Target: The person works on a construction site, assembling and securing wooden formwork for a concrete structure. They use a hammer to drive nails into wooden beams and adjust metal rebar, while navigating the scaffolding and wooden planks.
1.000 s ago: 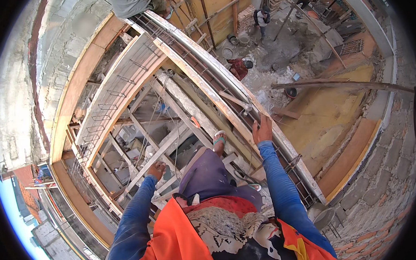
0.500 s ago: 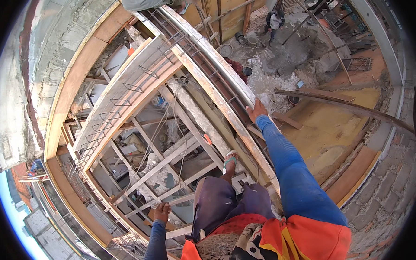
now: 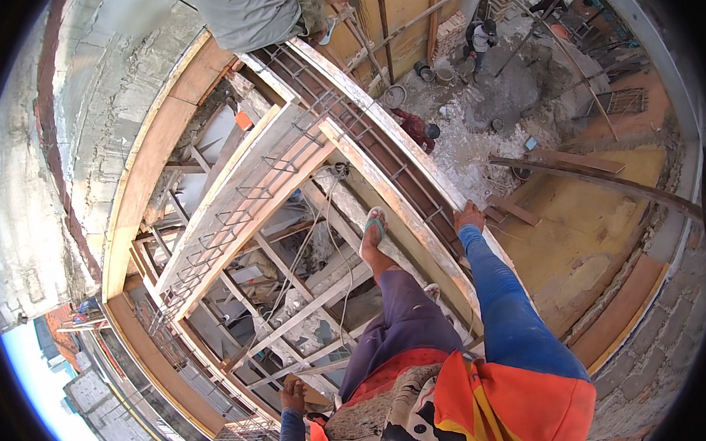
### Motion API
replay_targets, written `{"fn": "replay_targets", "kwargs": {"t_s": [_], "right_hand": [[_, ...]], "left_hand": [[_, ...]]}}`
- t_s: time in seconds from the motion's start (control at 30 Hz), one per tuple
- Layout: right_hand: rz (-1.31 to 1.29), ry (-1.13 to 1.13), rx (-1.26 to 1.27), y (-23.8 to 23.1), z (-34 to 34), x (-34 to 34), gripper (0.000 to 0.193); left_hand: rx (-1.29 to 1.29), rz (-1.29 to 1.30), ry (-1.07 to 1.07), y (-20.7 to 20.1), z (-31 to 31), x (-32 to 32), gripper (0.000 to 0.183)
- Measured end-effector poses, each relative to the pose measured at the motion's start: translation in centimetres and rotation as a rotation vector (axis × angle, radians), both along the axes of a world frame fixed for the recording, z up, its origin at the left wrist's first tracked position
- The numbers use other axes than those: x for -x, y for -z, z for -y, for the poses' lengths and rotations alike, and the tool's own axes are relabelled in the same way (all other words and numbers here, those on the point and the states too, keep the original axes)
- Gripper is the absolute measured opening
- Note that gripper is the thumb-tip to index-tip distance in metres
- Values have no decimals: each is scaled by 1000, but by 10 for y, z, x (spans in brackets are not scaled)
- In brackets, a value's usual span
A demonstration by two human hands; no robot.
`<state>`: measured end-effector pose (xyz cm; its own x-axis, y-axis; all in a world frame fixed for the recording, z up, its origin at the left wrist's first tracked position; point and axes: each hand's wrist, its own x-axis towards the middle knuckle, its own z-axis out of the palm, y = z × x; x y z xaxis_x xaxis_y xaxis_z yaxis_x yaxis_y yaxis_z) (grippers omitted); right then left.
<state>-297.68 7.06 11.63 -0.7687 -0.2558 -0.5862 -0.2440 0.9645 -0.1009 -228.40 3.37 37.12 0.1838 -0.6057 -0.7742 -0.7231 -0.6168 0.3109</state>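
Note:
My right hand [image 3: 469,217], its arm stretched forward in a blue sleeve, grips the top edge of a long pale formwork board [image 3: 380,123]. Steel rebar [image 3: 334,103] runs in the trough between this board and a parallel wooden board [image 3: 395,189]. My left hand [image 3: 293,395] hangs low at my left side, fingers curled, near the timber frame; nothing shows sticking out of it. My sandalled foot [image 3: 375,226] is set forward on a rough concrete-coated beam [image 3: 347,197] inside the frame.
Crossed timbers [image 3: 314,313] span a drop with debris below. Another formwork trough with rebar stirrups [image 3: 253,192] runs off to the left. A person in grey [image 3: 246,16] sits at the far corner. Two people [image 3: 480,37] work far below. A slanting pole [image 3: 595,180] crosses the right side.
My foot has stepped forward along the beam and my leg has straightened. My right hand has stayed on the board's edge. The view has shifted, showing more of the person in grey.

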Motion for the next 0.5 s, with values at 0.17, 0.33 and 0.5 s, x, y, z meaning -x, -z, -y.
{"fn": "replay_targets", "kwargs": {"t_s": [0.17, 0.33, 0.5], "right_hand": [[-28, 30, 8, 4, 4, -4, 65], [56, 147, -20, -2, 5, 4, 64], [62, 159, -80, 2, 14, 4, 66]], "left_hand": [[2, -97, 368, 54, 168, 109, 27], [209, -87, 400, 94, 335, 190, 31], [363, -136, 642, 84, 415, 283, 29]]}}
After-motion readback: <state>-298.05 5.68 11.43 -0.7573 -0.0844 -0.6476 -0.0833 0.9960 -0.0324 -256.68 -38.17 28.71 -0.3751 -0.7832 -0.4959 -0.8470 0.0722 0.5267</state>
